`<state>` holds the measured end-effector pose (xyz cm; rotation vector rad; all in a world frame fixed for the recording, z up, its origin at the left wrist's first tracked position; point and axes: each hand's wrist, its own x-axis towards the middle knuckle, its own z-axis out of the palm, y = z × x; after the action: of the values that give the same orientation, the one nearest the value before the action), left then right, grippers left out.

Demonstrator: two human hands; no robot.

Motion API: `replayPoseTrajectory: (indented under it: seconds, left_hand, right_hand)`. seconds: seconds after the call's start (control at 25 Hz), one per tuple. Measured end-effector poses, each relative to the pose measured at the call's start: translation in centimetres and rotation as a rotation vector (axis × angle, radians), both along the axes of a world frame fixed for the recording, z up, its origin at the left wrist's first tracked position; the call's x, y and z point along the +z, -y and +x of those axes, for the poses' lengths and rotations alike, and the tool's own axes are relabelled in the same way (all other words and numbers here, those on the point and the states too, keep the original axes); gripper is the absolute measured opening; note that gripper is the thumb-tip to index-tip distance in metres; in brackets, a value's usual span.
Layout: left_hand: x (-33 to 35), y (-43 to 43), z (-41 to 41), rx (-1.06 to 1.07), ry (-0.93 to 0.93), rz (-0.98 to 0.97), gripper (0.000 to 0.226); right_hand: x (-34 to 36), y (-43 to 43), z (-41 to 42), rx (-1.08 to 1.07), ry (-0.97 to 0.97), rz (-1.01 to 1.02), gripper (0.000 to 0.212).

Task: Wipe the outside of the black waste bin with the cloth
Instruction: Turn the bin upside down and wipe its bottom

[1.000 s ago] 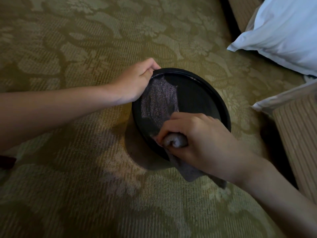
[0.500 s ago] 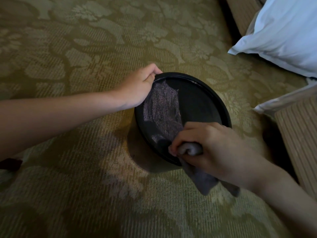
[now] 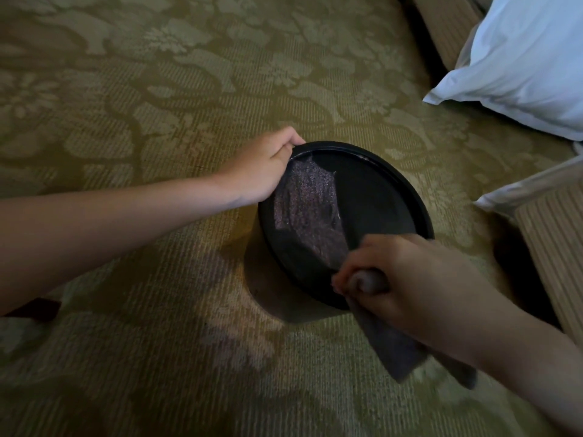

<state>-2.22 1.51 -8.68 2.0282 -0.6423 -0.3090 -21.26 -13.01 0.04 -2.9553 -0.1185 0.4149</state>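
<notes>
At the near rim, right hand: my right hand (image 3: 419,282) is clenched around a bunched fold of the cloth (image 3: 394,351), knuckles up, right at the bin's edge closest to me; it shows slightly blurred.
Far-left rim, left hand: my left hand (image 3: 265,165) grasps the rim on the side away from me, thumb and fingers curled over the edge, forearm stretched in from the left.
Cloth: grey, with one tail hanging below my right hand outside the bin. A speckled grey-purple stretch lies inside the opening and runs from my left hand's side down to my right hand.
Black waste bin (image 3: 378,200): round, open top facing me, standing on the floor between my two hands; its dark outer wall shows on the near-left side.
Floor: olive-gold carpet (image 3: 157,89) with a large pale floral pattern all around the bin.
Upper right: a white pillow (image 3: 530,64), well apart from the bin.
Right edge: striped beige upholstery (image 3: 555,247) with white fabric along its top.
</notes>
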Motion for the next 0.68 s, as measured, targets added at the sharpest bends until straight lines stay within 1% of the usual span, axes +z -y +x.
replayPoseTrajectory:
  seconds: [0.16, 0.28, 0.4, 0.52, 0.6, 0.68]
  left_hand:
    - [-0.1, 0.0, -0.1, 0.005, -0.024, -0.019, 0.029]
    - [-0.1, 0.1, -0.1, 0.009, -0.041, -0.041, 0.029]
    - [-0.1, 0.2, -0.2, 0.003, -0.073, -0.056, 0.030]
    - [0.2, 0.3, -0.3, 0.013, -0.089, -0.053, 0.030]
    - [0.4, 0.3, -0.4, 0.013, -0.082, -0.047, 0.030]
    - [0.5, 0.2, -0.5, 0.014, -0.066, -0.043, 0.030]
  right_hand:
    - [-0.1, 1.9, -0.8, -0.037, -0.030, 0.031, 0.038]
    - [-1.1, 1.7, -0.3, -0.010, 0.068, 0.084, 0.025]
    - [-2.8, 0.9, 1.4, -0.066, 0.237, 0.191, 0.015]
    - [-4.0, 0.3, 2.7, -0.094, 0.353, 0.208, 0.014]
    - [-4.0, 0.9, 2.0, -0.063, 0.324, 0.230, 0.014]
    - [-3.3, 2.1, 0.4, -0.025, 0.184, 0.304, 0.014]
